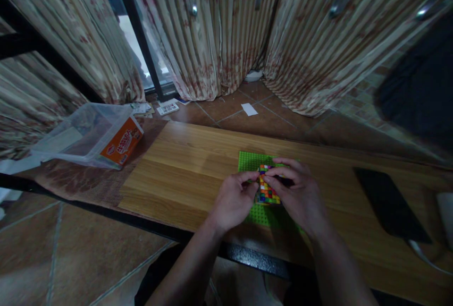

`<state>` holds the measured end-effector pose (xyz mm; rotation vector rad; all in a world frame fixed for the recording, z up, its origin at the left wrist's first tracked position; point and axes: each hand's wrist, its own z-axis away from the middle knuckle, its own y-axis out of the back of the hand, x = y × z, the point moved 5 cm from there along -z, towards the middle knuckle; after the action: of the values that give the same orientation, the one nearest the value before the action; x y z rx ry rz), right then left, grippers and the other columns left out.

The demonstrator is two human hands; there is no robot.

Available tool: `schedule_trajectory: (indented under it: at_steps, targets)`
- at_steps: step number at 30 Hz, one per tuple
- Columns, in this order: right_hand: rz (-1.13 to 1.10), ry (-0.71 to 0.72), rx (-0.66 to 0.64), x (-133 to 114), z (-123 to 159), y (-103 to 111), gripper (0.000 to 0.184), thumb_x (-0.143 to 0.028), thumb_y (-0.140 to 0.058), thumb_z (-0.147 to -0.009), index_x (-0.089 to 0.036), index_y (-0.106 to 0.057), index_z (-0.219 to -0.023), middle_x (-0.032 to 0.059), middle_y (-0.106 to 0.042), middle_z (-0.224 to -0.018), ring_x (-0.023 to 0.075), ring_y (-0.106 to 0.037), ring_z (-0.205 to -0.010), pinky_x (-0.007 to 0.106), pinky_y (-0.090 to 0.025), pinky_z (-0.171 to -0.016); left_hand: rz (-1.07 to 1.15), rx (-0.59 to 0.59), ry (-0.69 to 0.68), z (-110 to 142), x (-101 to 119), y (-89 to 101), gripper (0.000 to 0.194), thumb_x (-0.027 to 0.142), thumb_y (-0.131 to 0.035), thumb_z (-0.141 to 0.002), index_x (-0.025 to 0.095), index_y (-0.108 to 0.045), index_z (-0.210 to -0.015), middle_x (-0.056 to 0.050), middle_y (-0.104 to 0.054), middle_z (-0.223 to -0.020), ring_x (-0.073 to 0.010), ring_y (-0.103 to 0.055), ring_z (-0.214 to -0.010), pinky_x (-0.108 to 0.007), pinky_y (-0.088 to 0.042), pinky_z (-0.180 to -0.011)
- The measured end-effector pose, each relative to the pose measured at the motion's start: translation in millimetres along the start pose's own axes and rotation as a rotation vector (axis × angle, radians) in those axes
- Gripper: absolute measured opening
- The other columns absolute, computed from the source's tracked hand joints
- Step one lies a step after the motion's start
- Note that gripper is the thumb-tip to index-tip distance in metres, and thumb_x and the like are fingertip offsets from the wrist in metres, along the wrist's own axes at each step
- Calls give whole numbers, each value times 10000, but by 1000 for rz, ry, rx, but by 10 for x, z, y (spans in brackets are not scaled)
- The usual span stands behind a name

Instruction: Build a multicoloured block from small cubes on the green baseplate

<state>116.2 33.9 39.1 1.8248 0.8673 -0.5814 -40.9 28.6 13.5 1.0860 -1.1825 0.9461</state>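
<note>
A green studded baseplate (261, 216) lies on the wooden board, partly covered by my hands. On it is a block of small toy bricks (266, 192) in mixed red, orange, yellow, white, blue and green. My left hand (236, 198) is closed at the block's left edge, thumb and forefinger bent against it. From the right, my right hand (300, 192) curls over the block's upper side, its thumb and fingertips pressed together there. Whether a single loose brick sits between the fingertips is too small to tell.
A clear plastic bin (88, 155) with an orange label stands on the left. At right lies a black phone-like slab (389, 204) with a white cable (424, 254). Papers (168, 107) and a white card (249, 109) lie beyond the board, before striped curtains (233, 37).
</note>
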Motion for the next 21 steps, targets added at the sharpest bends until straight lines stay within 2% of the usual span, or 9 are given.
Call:
schedule_trajectory:
  at_steps: [5, 9, 15, 21]
  targets:
    - [-20, 6, 10, 19, 9, -10, 115, -371, -694, -846, -292, -747, -781, 46, -686, -1115, 262, -609, -1084, 501, -463, -962, -147, 54, -11, 60, 30, -43, 338, 189, -523, -900, 202, -723, -1172, -59, -759, -1081, -193, -710, -927, -335, -560, -895]
    - [-31, 11, 4, 7, 26, -14, 101, -348, -690, -857, -306, -758, -796, 37, -687, -1107, 247, -620, -1056, 479, -477, -942, -256, 95, -43, 100, 109, -92, 359, 162, -484, -912, 197, -701, -1197, -80, -735, -1160, -217, -693, -1048, -341, -532, -973]
    - [-44, 3, -3, 19, 31, -32, 84, -338, -703, -847, -308, -764, -797, 30, -693, -1054, 240, -627, -1019, 457, -485, -917, -404, 86, -50, 137, 168, -164, 379, 178, -409, -950, 181, -649, -1244, -118, -690, -1254, -246, -668, -1122, -369, -512, -1015]
    - [-71, -62, 8, 35, 29, -53, 105, -350, -704, -836, -298, -762, -766, 29, -694, -1032, 236, -641, -1001, 446, -487, -918, -436, 92, -51, 146, 142, -189, 408, 186, -392, -953, 128, -613, -1290, -165, -665, -1286, -282, -656, -1147, -404, -503, -1034]
